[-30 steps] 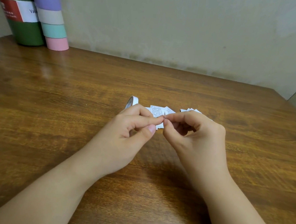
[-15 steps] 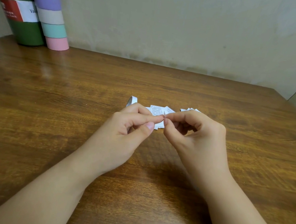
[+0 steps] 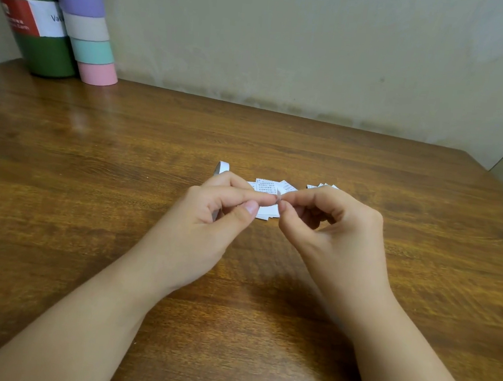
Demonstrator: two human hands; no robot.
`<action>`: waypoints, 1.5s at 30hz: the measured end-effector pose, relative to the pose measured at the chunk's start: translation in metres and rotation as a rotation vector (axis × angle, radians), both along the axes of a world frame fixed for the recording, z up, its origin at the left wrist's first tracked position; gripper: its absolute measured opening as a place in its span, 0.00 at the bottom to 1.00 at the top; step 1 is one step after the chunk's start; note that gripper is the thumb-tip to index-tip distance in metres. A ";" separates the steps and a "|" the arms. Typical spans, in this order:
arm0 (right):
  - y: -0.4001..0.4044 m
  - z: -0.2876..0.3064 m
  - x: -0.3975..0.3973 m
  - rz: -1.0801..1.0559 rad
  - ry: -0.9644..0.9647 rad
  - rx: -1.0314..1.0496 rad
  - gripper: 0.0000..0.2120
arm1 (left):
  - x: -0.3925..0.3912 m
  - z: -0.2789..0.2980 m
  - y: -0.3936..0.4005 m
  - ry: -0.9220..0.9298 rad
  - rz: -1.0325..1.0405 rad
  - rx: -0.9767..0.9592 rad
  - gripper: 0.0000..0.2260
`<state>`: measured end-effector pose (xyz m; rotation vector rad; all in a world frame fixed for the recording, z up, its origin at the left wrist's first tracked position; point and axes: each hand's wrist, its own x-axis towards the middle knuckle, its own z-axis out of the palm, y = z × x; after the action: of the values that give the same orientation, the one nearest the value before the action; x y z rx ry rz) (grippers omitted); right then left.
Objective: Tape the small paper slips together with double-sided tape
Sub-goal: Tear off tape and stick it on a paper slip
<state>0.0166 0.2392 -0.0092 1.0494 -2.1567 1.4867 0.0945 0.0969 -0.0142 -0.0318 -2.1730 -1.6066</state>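
My left hand [image 3: 210, 217] and my right hand [image 3: 335, 229] meet fingertip to fingertip above the middle of the wooden table [image 3: 92, 175]. Between them sits a tiny white end of double-sided tape [image 3: 278, 196], which my right thumb and forefinger pinch. The white tape roll [image 3: 222, 167] shows behind my left hand, whose curled fingers cover most of it. Small printed paper slips [image 3: 265, 186] lie on the table just beyond my fingers, and a second little pile of slips [image 3: 322, 185] peeks out behind my right hand.
A green cylindrical container [image 3: 29, 24] with a red and white label stands at the far left corner. Next to it leans a tube [image 3: 86, 27] with pastel bands. A plain wall [image 3: 319, 43] closes the back, and the table's right edge [image 3: 497, 177] runs diagonally.
Both hands stay almost in place. My left thumb has slid slightly back from the forefinger tip, and the pinch point between the hands has barely shifted.
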 end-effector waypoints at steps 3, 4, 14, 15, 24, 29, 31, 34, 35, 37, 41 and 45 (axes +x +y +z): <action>-0.001 0.000 -0.001 -0.034 0.030 0.019 0.02 | 0.000 0.000 0.001 -0.009 0.024 -0.026 0.11; -0.002 0.000 -0.001 -0.041 0.030 0.026 0.02 | 0.000 0.000 0.001 -0.009 0.031 -0.028 0.11; 0.001 0.004 -0.003 -0.021 -0.237 0.008 0.05 | 0.000 0.000 -0.002 -0.012 0.120 -0.028 0.11; 0.003 0.005 -0.007 -0.048 -0.245 0.009 0.06 | 0.000 0.000 -0.003 -0.009 0.132 -0.020 0.11; 0.032 -0.002 -0.071 -0.465 -0.284 0.212 0.08 | 0.000 0.001 -0.005 -0.015 0.186 -0.015 0.11; 0.035 -0.013 -0.090 -0.557 -0.395 0.265 0.07 | 0.000 0.001 -0.005 -0.012 0.210 -0.014 0.11; 0.037 -0.015 -0.091 -0.558 -0.433 0.241 0.07 | 0.000 0.001 -0.005 -0.013 0.219 -0.016 0.11; 0.039 -0.015 -0.092 -0.557 -0.490 0.167 0.06 | 0.000 0.001 -0.005 -0.018 0.233 -0.024 0.11; 0.039 -0.016 -0.092 -0.555 -0.502 0.147 0.06 | 0.000 0.001 -0.005 -0.017 0.236 -0.023 0.11; 0.039 -0.018 -0.094 -0.545 -0.530 0.101 0.05 | 0.001 0.002 -0.006 -0.015 0.244 -0.022 0.11; 0.040 -0.020 -0.097 -0.545 -0.556 0.054 0.07 | 0.000 0.002 -0.007 -0.024 0.265 -0.015 0.11; 0.041 -0.021 -0.095 -0.582 -0.499 0.096 0.13 | 0.001 0.003 -0.008 -0.031 0.283 -0.012 0.11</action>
<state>-0.0782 0.2799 -0.0305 0.0195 -2.5688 1.4554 0.0950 0.0891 -0.0107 0.2864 -2.0999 -1.4421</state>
